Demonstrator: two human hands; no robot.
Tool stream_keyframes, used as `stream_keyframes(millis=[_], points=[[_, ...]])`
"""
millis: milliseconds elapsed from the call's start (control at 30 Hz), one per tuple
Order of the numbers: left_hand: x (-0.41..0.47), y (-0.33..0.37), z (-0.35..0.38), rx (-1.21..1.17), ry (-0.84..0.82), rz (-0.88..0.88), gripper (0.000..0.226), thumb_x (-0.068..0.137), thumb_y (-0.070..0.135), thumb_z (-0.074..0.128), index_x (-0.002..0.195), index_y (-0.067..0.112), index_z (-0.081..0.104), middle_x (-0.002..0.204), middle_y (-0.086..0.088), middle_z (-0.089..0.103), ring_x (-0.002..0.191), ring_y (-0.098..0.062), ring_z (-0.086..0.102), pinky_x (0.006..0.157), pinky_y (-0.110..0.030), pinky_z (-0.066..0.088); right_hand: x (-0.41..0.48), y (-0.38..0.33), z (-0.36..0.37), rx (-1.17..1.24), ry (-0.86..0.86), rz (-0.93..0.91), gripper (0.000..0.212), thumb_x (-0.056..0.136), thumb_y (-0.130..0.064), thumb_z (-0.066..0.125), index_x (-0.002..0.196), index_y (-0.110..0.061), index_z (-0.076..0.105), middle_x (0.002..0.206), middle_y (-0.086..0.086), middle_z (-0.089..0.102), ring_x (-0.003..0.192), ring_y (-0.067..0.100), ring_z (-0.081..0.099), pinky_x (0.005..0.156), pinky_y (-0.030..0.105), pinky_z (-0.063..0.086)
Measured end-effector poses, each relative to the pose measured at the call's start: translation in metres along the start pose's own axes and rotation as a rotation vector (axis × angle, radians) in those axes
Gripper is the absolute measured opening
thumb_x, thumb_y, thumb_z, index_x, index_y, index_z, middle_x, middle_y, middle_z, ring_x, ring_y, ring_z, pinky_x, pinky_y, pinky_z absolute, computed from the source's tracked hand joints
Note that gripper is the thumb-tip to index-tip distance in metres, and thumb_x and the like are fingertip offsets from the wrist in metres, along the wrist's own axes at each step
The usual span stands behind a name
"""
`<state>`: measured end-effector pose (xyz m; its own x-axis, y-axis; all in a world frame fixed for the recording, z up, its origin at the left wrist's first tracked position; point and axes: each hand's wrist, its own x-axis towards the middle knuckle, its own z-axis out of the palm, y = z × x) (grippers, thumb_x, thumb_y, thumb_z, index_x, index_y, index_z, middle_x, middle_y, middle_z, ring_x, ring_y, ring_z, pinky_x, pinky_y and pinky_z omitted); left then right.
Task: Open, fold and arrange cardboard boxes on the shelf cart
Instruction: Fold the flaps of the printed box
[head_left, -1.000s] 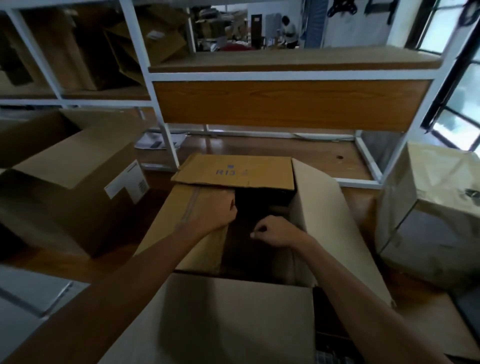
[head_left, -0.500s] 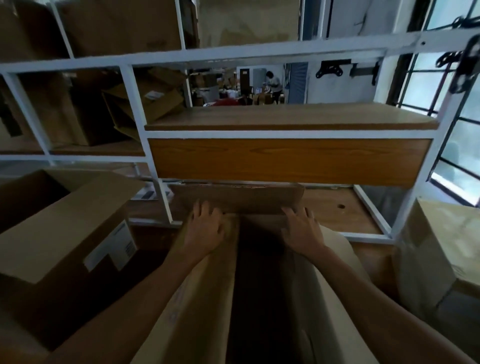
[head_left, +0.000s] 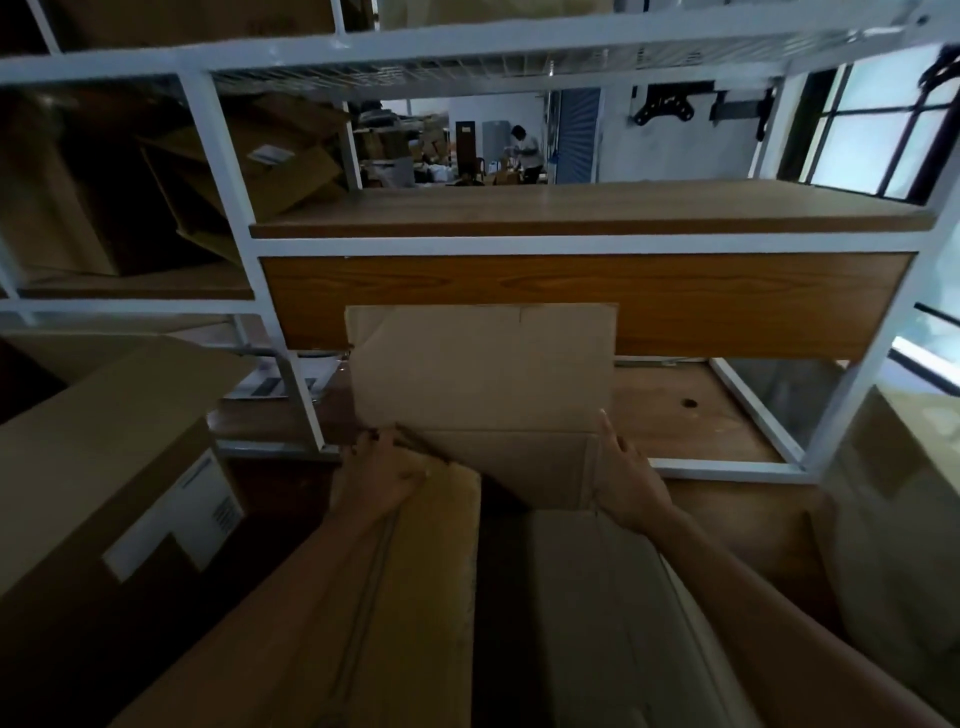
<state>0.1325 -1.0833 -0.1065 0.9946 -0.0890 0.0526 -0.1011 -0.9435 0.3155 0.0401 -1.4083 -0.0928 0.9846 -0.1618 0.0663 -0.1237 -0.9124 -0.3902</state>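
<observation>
bare forearms, uncovered from the frame's lower edge to the wrists, lie in dim warehouse light. left hand (head_left: 375, 480) and right hand (head_left: 626, 483) are ungloved and plain. one right fingertip (head_left: 604, 415) shows a pale nail; the left fingertips (head_left: 363, 441) look dark, too blurred to tell.

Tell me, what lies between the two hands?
Head view: the raised far flap of the cardboard box, between left hand and right hand.

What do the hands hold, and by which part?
The left hand grips the cardboard box at the far end of its left flap; the right hand only presses flat on its far right corner.
</observation>
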Motion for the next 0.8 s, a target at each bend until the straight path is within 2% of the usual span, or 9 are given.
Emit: stream_keyframes(millis=[67,233,367,533,667,800], points=[[-0.015,0.003,0.004,0.032,-0.009,0.0,0.093,0.08,0.074,0.055,0.152,0.025,0.02,0.154,-0.013,0.024,0.138,-0.044,0.022,0.102,-0.053,0.039,-0.015,-0.005,0.0,-0.09,-0.039,0.011,0.101,0.091,-0.016,0.06,0.154,-0.021,-0.019,0.146,0.018,0.034,0.127,0.038,0.04,0.097,0.048,0.045],[-0.04,0.002,0.0,0.071,-0.031,0.01,0.099,0.081,0.075,0.05,0.156,0.027,0.008,0.158,-0.016,0.017,0.142,-0.046,0.017,0.107,-0.055,0.033,-0.041,-0.012,-0.003,-0.217,-0.056,0.069,0.099,0.089,-0.029,0.064,0.154,-0.032,-0.011,0.142,0.018,0.031,0.127,0.041,0.037,0.092,0.052,0.05],[-0.048,0.001,-0.003,0.083,-0.031,0.048,0.098,0.082,0.075,0.049,0.156,0.026,0.009,0.157,-0.016,0.018,0.139,-0.046,0.021,0.107,-0.055,0.033,-0.045,-0.016,-0.001,-0.235,-0.054,0.126,0.093,0.089,-0.026,0.064,0.153,-0.034,-0.004,0.14,0.019,0.03,0.129,0.043,0.033,0.094,0.054,0.048],[-0.058,-0.002,-0.004,0.124,-0.01,0.076,0.096,0.082,0.078,0.045,0.155,0.025,0.011,0.156,-0.017,0.02,0.134,-0.045,0.027,0.105,-0.054,0.033,-0.047,-0.014,0.005,-0.191,-0.002,0.151,0.076,0.093,-0.02,0.052,0.152,-0.033,0.007,0.132,0.022,0.039,0.123,0.046,0.037,0.094,0.054,0.044],[-0.067,-0.005,-0.003,0.152,-0.009,0.077,0.098,0.082,0.079,0.042,0.155,0.026,0.009,0.158,-0.016,0.016,0.136,-0.045,0.025,0.106,-0.053,0.032,-0.054,-0.012,0.01,-0.186,0.023,0.145,0.072,0.091,-0.021,0.048,0.15,-0.034,0.009,0.126,0.023,0.045,0.117,0.045,0.041,0.094,0.053,0.044],[-0.072,-0.002,-0.004,0.174,-0.014,0.068,0.096,0.083,0.077,0.044,0.156,0.023,0.009,0.158,-0.018,0.015,0.137,-0.045,0.024,0.108,-0.053,0.03,-0.063,-0.012,0.009,-0.196,0.035,0.132,0.064,0.093,-0.021,0.048,0.146,-0.037,0.016,0.129,0.022,0.045,0.118,0.045,0.042,0.092,0.054,0.045]])
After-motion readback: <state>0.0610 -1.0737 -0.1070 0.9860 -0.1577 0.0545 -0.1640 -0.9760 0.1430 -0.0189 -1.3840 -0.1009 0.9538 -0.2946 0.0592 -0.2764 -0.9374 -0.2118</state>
